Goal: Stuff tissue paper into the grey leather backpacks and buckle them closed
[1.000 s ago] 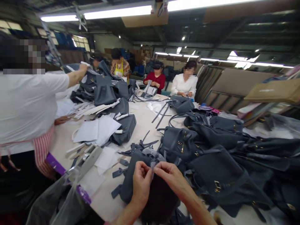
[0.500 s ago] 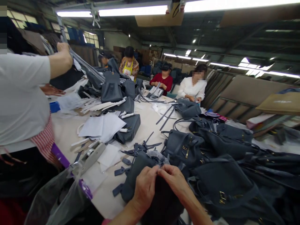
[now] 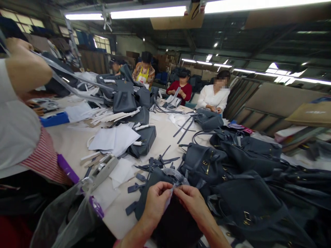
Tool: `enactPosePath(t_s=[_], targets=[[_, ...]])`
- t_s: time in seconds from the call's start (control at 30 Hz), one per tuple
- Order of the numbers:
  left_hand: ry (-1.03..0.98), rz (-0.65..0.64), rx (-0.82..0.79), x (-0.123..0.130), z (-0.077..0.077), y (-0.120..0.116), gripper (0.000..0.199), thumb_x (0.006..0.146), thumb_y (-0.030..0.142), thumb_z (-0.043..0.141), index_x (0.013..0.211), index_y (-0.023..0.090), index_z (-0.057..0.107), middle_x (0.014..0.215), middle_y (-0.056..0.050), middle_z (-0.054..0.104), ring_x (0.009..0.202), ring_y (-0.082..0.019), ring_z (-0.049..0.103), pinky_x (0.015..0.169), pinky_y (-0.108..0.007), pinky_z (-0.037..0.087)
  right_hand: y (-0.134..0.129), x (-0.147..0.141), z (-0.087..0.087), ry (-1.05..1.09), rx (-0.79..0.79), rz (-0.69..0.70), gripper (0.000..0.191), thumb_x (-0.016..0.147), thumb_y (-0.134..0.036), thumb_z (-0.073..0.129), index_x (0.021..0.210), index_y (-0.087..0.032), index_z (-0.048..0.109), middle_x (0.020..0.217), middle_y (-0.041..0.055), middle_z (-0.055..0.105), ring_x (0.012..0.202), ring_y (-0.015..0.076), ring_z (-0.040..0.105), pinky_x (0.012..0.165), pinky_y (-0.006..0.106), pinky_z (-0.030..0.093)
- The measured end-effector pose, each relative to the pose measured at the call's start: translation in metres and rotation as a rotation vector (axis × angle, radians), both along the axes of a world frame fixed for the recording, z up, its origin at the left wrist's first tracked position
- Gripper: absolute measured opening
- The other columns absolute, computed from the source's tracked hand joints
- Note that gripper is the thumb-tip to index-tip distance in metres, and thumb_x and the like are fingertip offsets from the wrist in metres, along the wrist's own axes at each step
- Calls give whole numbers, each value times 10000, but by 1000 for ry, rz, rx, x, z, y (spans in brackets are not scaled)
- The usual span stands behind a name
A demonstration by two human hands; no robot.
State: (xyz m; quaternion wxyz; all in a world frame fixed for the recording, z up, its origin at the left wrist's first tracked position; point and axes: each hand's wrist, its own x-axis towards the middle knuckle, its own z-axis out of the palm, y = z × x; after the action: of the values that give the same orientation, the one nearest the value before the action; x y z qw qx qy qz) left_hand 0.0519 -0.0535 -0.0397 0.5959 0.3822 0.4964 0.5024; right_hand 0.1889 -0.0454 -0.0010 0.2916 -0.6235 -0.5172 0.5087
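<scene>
My left hand [image 3: 158, 201] is closed, pinching a thin pale wrapping strip [image 3: 169, 197] just in front of me. Its fingertips nearly meet those of my right hand [image 3: 190, 199], also closed in a pinch; what that one grips is too small to make out. Behind the fingers, clear plastic film [image 3: 177, 175] wraps a curved handle. The dark blue-grey bag [image 3: 147, 187] under it lies at the table's near edge, partly covered by my hands. Dark straps with tags [image 3: 134, 187] stick out at its left.
More dark bags [image 3: 248, 196] are heaped to the right. White paper sheets [image 3: 113, 139] and a grey tape dispenser [image 3: 102, 172] lie on the left of the table [image 3: 170, 132]. A co-worker in a striped apron [image 3: 42, 155] stands at the left; others sit across.
My left fingers have shifted, and a pale strip now shows at them. At the left, the co-worker's raised arm has moved further left, drawing long grey straps along. A blue box there shows more.
</scene>
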Motion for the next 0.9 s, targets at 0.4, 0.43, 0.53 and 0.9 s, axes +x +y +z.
enactPosePath(t_s=[0.4, 0.43, 0.53, 0.9], targets=[[-89, 41, -10, 0, 7, -3, 137, 659, 195, 609, 771, 134, 659, 662, -9, 648, 611, -124, 553, 614, -232, 411, -7, -15, -12, 185, 9, -253, 587, 591, -513, 731, 1015, -111, 667, 557, -15, 613, 495, 127, 531, 415, 197, 337], [-112, 50, 1, 1, 6, -3, 108, 654, 183, 608, 751, 143, 634, 644, 0, 636, 599, -120, 556, 606, -228, 412, -7, -16, -12, 214, 30, -263, 581, 586, -507, 745, 1007, -114, 673, 589, -2, 635, 527, 137, 549, 414, 193, 330], [-238, 82, -16, 3, 3, -4, 142, 624, 164, 633, 713, 181, 523, 581, 39, 589, 550, -110, 560, 571, -217, 405, -10, -20, -12, 350, 52, -273, 532, 578, -458, 787, 988, -133, 693, 649, 11, 670, 556, 125, 540, 414, 177, 289], [-654, -164, -514, -3, 6, -7, 300, 616, 145, 730, 732, 192, 457, 548, 21, 591, 470, -101, 538, 461, -199, 361, -8, -10, -19, 980, -174, -146, 468, 589, -321, 853, 992, -182, 662, 722, -41, 589, 449, 1, 299, 373, 116, 216]])
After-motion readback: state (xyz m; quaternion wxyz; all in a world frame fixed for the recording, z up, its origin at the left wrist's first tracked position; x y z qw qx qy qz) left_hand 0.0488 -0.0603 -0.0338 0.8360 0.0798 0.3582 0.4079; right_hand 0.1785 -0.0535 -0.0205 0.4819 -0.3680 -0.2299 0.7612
